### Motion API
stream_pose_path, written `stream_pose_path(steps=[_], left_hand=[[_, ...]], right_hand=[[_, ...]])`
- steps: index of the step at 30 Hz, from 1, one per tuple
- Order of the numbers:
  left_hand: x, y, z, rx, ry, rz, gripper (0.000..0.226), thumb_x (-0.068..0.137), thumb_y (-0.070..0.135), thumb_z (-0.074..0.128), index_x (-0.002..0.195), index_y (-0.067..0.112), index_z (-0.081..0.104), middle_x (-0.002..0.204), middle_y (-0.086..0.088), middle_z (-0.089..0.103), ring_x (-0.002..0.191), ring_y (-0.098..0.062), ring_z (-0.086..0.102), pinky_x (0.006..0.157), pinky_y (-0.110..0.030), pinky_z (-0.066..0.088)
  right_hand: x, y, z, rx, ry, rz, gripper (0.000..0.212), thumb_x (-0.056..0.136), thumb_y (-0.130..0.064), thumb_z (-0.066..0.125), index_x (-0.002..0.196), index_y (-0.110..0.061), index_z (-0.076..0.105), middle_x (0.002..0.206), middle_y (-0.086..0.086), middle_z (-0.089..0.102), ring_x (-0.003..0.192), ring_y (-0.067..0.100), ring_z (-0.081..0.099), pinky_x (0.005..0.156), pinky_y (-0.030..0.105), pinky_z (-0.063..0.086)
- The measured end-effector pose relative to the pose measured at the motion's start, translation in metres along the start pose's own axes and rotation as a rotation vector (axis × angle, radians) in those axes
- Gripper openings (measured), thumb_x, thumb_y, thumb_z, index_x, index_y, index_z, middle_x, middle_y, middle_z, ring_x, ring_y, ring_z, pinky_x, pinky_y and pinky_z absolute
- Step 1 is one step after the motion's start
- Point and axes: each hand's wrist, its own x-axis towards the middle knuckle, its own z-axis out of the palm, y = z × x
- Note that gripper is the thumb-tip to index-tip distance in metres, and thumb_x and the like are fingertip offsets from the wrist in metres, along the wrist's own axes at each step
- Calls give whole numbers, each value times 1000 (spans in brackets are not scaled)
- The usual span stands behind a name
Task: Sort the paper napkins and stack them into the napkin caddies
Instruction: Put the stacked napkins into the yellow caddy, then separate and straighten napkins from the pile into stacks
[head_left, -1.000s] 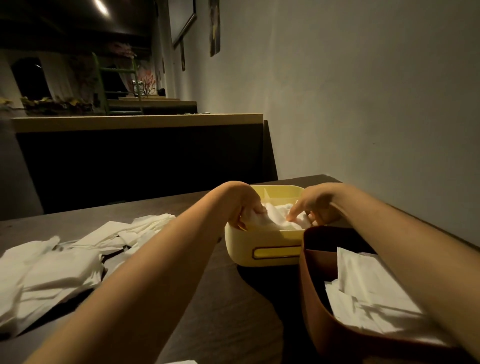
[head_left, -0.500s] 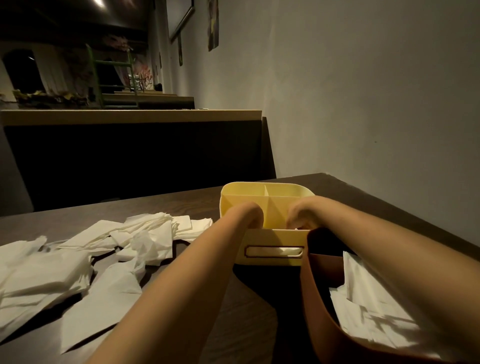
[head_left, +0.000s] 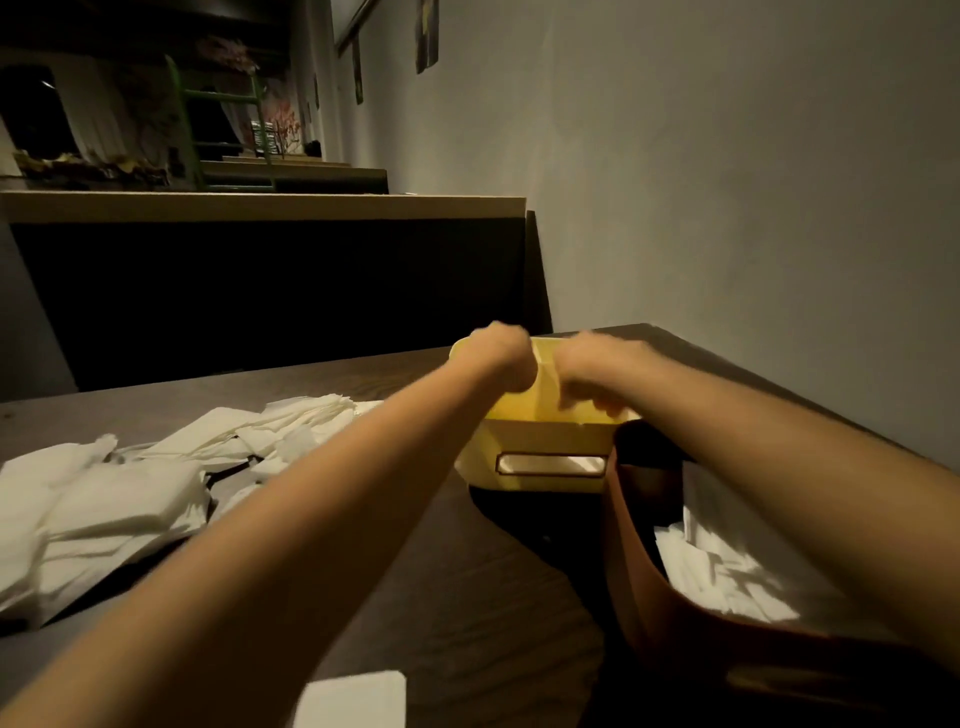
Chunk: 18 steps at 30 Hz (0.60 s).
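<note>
A yellow napkin caddy (head_left: 540, 441) stands on the dark table; white paper shows through the slot in its front wall. Both my hands reach down into it from above. My left hand (head_left: 506, 358) is bent at the wrist over the caddy's left part, with its fingers hidden. Close beside it, my right hand (head_left: 584, 376) is blurred, fingers curled downward inside the rim. What the fingers touch is hidden. A brown caddy (head_left: 628, 561) at the near right holds white napkins (head_left: 717, 577). Loose white napkins (head_left: 119, 504) lie heaped on the left.
One single napkin (head_left: 353, 699) lies at the table's (head_left: 467, 597) near edge. A plain wall runs along the right side. A dark bench back with a wooden top (head_left: 260, 208) stands behind the table.
Both hands went from handling napkins at the yellow caddy's top to reaching down inside it, then came closer together. The view shifted, showing a single napkin at the near edge.
</note>
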Motion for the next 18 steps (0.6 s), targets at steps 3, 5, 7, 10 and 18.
stream_pose_path(steps=[3, 5, 7, 10, 18], left_hand=[[-23, -16, -25, -121, 122, 25, 8, 91, 8, 55, 88, 7, 62, 68, -4, 55, 65, -17, 61, 52, -23, 50], [-42, -37, -36, -155, 184, 29, 8, 91, 9, 55, 92, 8, 63, 73, -3, 56, 62, -12, 54, 49, -19, 43], [-67, -62, -43, -196, 195, 8, 9, 91, 12, 55, 91, 9, 64, 79, -3, 59, 65, -12, 55, 53, -21, 47], [-105, -99, -50, -310, 225, -44, 10, 91, 10, 54, 87, 8, 63, 86, -9, 65, 76, -19, 63, 69, -30, 55], [-194, -190, -33, -541, 461, -198, 18, 95, 7, 49, 108, -2, 59, 97, -17, 62, 88, -23, 62, 73, -27, 50]], right_hand=[[-23, -13, -16, 155, 220, -114, 12, 90, -15, 61, 93, -4, 58, 73, 10, 57, 61, 19, 62, 52, 27, 54], [-42, -30, -22, 240, 300, -221, 8, 90, -14, 60, 85, -9, 57, 72, 8, 58, 58, 16, 61, 47, 22, 49], [-62, -50, -23, 300, 352, -339, 7, 92, -15, 59, 86, -10, 57, 73, 5, 58, 60, 14, 61, 47, 20, 47], [-91, -82, -18, 374, 374, -516, 7, 92, -18, 58, 94, -11, 61, 82, 4, 60, 72, 14, 62, 59, 23, 52], [-115, -150, 70, 263, 203, -765, 38, 86, -25, 64, 120, -11, 57, 117, 10, 60, 103, 20, 57, 88, 31, 50]])
